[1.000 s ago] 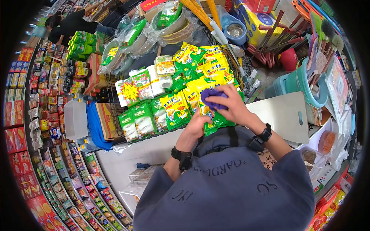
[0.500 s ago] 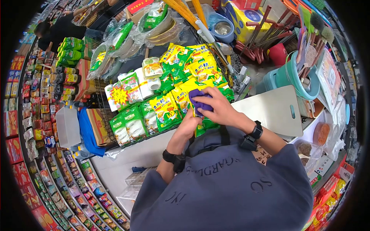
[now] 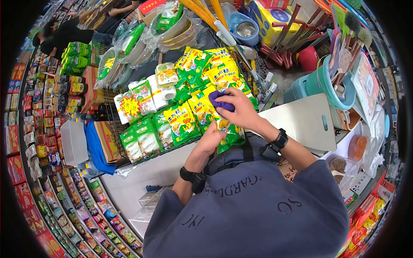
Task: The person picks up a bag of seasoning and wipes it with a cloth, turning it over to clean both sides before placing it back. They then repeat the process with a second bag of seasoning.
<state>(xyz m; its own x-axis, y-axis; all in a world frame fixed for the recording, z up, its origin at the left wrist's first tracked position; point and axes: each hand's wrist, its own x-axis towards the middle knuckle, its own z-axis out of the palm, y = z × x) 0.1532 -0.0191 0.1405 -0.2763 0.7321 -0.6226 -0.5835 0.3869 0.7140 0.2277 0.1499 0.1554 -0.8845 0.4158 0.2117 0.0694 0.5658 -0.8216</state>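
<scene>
My right hand (image 3: 241,110) is closed on a bunched purple cloth (image 3: 221,102), pressed against the upper part of a yellow and green packet (image 3: 231,130). My left hand (image 3: 210,140) grips the lower left edge of that packet, thumb upward. Beside it on the display lie more yellow and green packets (image 3: 180,121), with others (image 3: 226,75) heaped behind. Green bags with white contents (image 3: 144,138) lie farther left. Behind these are white packs (image 3: 146,101) with green labels.
A pale cutting board (image 3: 297,122) lies to my right, near teal buckets (image 3: 340,86). Plastic-wrapped baskets (image 3: 176,32) and broom handles (image 3: 219,17) are at the back. A clear bin (image 3: 74,142) stands left, before packed shelves (image 3: 43,150). A person in black (image 3: 64,36) is at far left.
My right hand has slid the purple cloth up and slightly left, away from me, uncovering more of the packet's front. My left hand keeps its grip in nearly the same place.
</scene>
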